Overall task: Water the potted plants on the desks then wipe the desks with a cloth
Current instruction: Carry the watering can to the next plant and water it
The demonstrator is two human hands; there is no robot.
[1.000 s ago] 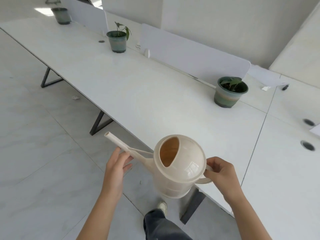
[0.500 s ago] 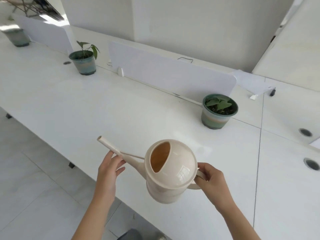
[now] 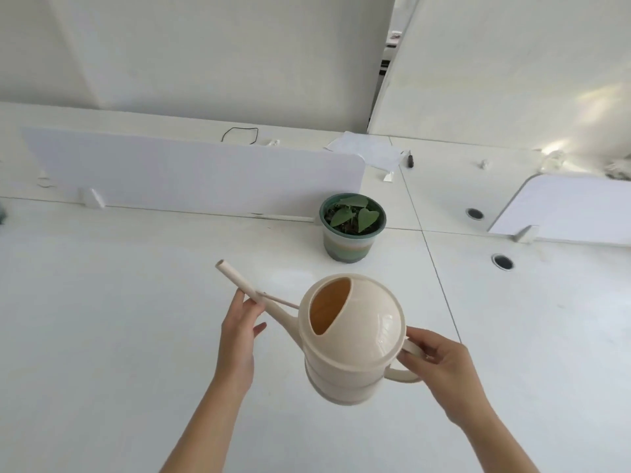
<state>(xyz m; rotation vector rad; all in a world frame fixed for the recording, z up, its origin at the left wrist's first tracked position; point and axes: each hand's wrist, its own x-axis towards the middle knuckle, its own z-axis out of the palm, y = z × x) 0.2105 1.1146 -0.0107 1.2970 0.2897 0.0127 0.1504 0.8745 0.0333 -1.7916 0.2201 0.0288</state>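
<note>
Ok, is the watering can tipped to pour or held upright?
Upright. The can is level, top facing up, spout angled upward, nothing pouring; right hand grips its handle, left hand touches the spout.

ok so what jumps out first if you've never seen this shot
A cream watering can is held low in the middle over the white desk, the right hand gripping its handle and the left hand touching the spout. Just beyond it, a green potted plant stands by the end of a white divider.

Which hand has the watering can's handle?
The right hand grips the handle of the can; the left hand only touches the spout with straight fingers.
</note>
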